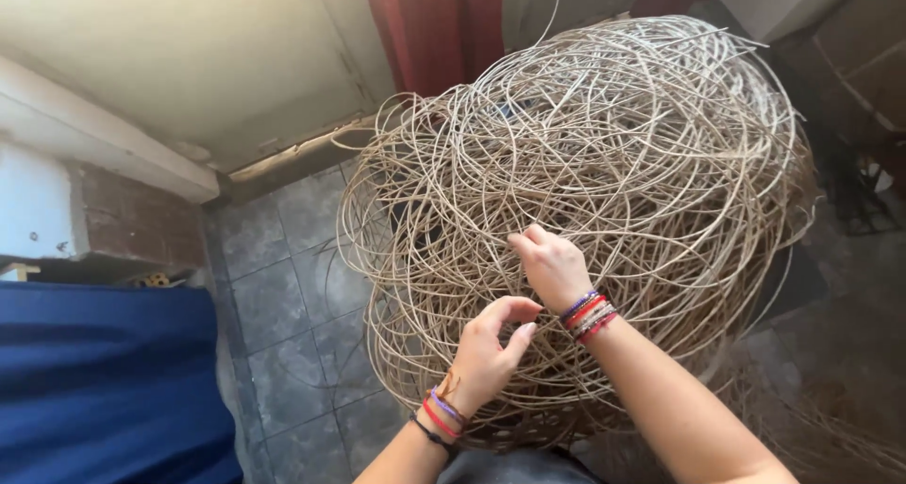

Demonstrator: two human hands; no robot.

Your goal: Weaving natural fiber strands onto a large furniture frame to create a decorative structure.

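Grey tile floor (283, 305) w/ rattan ball (604, 182) on it.

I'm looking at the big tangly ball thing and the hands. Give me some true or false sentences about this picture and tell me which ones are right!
1. Both hands touch a big round ball of woven cane. True: the left hand and right hand are both on its strands.
2. The ball is solid, like a football. False: it is open loops of thin cane with gaps between them.
3. Both wrists wear bracelets. True: coloured bands show on each.
4. The floor is green grass. False: it is grey tile.
5. A blue cloth lies to the left. True.
6. The right hand holds scissors. False: it holds no tool, only cane strands.
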